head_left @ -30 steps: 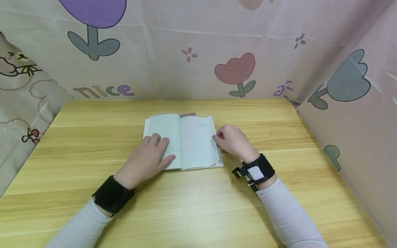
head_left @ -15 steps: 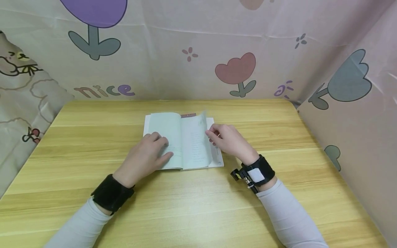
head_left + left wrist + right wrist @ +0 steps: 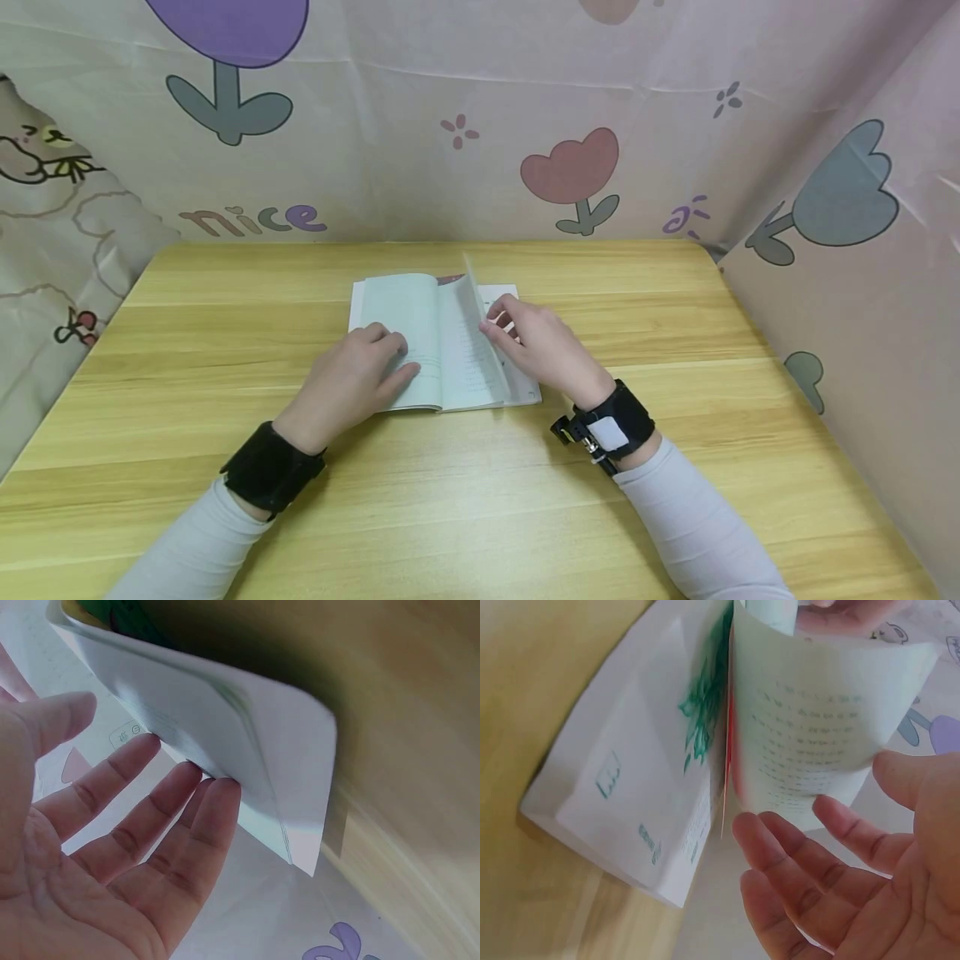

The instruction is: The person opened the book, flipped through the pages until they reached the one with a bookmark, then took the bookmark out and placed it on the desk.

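A thin book [image 3: 399, 308] lies open on the wooden table, and one of its leaves, a page [image 3: 477, 304], stands raised and leaning in the head view. On the left-hand side of the book rests my left hand [image 3: 352, 375], its fingertips against the paper; the left wrist view shows those fingers [image 3: 217, 817] nearly straight. My right hand [image 3: 543, 342] touches the raised page near its outer edge. In the right wrist view, the thumb [image 3: 911, 778] meets that edge. The other fingers are loosely bent, with a gap between thumb and forefinger.
The wooden table [image 3: 480, 500] extends around the book. A printed cloth [image 3: 405, 183] hangs behind the table and along both sides. Under the raised page, a white page with green print [image 3: 622, 787] shows in the right wrist view.
The right hand has moved left with the page's outer edge. The page has gone from lying nearly flat to standing up, uncovering the page beneath. The left hand has stayed almost still.
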### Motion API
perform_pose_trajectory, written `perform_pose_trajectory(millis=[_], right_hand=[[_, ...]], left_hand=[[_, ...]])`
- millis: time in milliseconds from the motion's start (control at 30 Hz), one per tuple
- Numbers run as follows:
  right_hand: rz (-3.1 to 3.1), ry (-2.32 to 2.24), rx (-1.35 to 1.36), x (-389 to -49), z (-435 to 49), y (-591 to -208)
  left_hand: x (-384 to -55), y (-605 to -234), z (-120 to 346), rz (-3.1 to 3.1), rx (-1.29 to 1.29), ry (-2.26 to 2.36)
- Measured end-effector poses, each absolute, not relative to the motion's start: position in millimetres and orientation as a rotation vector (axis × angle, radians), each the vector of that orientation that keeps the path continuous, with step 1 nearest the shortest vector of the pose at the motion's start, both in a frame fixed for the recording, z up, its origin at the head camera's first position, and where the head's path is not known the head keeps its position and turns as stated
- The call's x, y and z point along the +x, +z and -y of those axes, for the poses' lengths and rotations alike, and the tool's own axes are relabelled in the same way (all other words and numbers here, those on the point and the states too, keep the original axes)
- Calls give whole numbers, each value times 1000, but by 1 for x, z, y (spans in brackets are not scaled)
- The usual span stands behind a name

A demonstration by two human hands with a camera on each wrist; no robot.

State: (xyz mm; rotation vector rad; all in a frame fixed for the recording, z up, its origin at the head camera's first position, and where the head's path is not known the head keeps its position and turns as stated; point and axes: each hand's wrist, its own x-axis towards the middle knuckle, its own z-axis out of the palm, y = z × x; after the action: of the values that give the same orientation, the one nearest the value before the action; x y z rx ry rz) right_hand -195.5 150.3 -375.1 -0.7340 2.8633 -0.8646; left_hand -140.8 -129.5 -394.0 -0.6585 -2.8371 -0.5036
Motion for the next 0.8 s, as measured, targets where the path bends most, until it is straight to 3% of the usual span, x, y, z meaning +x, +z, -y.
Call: perform_pose_trajectory(millis=[800], right_hand=[[-2924,-649,-940,-183,-137,-386]], left_hand=[[-141,-393,123,2799,-682,-482]])
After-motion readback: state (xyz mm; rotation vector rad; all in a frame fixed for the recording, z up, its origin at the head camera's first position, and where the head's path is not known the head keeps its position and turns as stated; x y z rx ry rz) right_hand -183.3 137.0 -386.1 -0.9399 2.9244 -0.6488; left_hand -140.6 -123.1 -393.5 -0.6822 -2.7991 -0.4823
